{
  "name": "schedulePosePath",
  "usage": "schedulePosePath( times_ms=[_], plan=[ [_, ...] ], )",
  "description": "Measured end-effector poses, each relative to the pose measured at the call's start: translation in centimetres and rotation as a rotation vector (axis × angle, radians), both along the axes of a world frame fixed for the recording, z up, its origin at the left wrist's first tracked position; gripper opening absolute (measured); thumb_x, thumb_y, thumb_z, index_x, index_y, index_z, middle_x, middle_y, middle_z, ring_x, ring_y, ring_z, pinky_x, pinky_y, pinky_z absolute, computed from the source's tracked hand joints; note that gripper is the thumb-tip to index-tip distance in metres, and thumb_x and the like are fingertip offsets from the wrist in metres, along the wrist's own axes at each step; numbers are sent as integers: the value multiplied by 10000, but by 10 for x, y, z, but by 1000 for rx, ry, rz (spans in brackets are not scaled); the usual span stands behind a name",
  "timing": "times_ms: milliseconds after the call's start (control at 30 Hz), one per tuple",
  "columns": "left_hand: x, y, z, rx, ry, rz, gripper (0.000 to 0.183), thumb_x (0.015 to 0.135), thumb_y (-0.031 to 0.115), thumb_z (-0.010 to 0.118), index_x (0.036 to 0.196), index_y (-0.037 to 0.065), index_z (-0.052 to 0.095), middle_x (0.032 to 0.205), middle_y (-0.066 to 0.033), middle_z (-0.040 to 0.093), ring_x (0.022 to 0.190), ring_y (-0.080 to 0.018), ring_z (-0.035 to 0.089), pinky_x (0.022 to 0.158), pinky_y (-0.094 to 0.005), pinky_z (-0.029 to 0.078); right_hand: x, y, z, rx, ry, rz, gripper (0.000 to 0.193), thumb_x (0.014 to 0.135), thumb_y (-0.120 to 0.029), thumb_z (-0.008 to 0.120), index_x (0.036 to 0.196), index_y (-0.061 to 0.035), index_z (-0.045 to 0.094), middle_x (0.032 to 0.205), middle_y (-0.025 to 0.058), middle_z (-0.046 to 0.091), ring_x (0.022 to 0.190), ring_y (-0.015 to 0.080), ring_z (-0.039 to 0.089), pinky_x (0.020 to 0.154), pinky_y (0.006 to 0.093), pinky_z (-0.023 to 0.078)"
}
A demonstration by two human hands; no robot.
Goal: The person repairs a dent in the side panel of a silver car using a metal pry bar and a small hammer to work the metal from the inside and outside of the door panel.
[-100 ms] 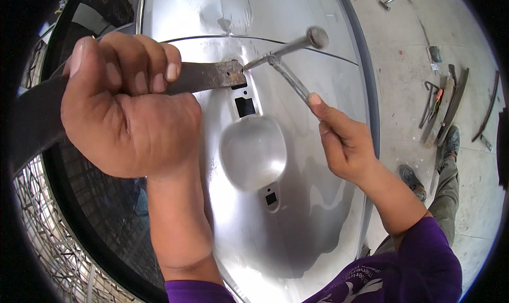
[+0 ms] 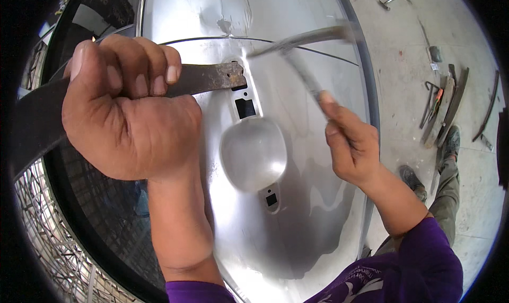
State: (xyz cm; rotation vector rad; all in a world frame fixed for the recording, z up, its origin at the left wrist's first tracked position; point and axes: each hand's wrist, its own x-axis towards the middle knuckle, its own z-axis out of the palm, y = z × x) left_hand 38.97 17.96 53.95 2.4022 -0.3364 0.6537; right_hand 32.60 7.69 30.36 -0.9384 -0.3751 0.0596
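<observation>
My left hand [image 2: 132,112] is closed round a long, flat, dark metal bar [image 2: 204,77]. Its worn, rusty end lies over the upper cutout of a silver car door panel [image 2: 313,144]. In my right hand [image 2: 352,141] is the handle of a body hammer [image 2: 302,72], smeared by motion. The hammer's narrow tip is near the end of the bar, slightly above it, and its broad round face points to the upper right. Below the bar the panel has a square dark cutout [image 2: 245,108], a round handle recess [image 2: 253,153] and a smaller hole [image 2: 271,199].
A dark window [image 2: 106,213] borders the panel on the left. On the floor at right lie several metal bars and tools [image 2: 442,107], a second hammer [image 2: 389,2] and a curved dark strip [image 2: 486,107]. My shoe [image 2: 411,177] stands beside the panel.
The hammer has lifted slightly away from the end of the bar, its head swinging up and right. My right hand has shifted a little right. The left hand and bar are nearly still.
</observation>
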Motion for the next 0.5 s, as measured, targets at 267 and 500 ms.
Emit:
schedulePosePath(
  times_ms=[267,500],
  plan=[
    [4,-3,0,-30,16,-16,296,962,238,364,680,152,354,606,-12,311,538,-123,267,541,-279,289,-6,1,-1,-29,-13,-60,578,839,84,492,1358,-163,555,697,93,559,549,158,507,574,257,460],
    [3,-3,-1,15,-9,-12,295,962,240,375,681,150,364,605,-9,311,538,-123,276,540,-279,288,-10,1,1,-42,13,-1,496,853,87,475,1320,-52,565,790,116,629,583,121,532,579,235,463]
  ],
)
